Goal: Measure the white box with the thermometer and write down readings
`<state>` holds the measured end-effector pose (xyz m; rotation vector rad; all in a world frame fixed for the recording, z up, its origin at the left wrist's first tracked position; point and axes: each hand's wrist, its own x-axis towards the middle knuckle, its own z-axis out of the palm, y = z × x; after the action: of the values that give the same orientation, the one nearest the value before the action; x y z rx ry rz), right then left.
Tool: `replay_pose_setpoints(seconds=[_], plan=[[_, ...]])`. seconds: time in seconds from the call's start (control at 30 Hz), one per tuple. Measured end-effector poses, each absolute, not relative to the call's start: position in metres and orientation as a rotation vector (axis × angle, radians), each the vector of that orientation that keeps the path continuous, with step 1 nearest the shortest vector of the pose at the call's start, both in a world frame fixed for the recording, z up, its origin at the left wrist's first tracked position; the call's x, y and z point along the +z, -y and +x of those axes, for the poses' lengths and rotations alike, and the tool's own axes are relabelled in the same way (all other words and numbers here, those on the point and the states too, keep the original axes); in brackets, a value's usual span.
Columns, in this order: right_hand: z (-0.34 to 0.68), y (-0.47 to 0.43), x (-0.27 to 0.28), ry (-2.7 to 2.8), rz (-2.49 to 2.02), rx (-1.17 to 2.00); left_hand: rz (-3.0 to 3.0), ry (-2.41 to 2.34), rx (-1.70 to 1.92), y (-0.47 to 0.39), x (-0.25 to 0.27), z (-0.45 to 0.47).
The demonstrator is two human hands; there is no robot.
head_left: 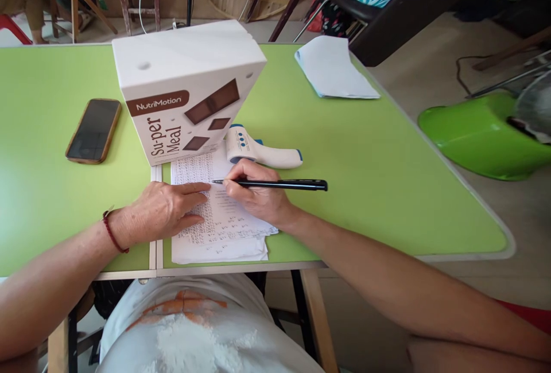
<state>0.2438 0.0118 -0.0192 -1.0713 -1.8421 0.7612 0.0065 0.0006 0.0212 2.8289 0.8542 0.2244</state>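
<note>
White box (185,92): upright on the green table (379,183)
Written sheets (241,229): on the near side of the box
Left hand (166,209): nearer than the box, resting on the sheets, fingers extended, slightly parted, gripping nothing
Right hand (262,194): nearer than the box and to its right, thumb and fingers pinched around the black pen (293,184)
Thermometer (278,157): just right of the box
Phone (93,131): left of the box
</note>
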Motion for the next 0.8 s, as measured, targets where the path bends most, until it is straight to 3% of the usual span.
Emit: replay_pose_setpoints(seconds=[0.8], plan=[[0.2434,-0.0117,-0.0193,1.824,-1.081,0.750,2.829,-0.851,0.232,-0.0009,0.0224,0.0066]])
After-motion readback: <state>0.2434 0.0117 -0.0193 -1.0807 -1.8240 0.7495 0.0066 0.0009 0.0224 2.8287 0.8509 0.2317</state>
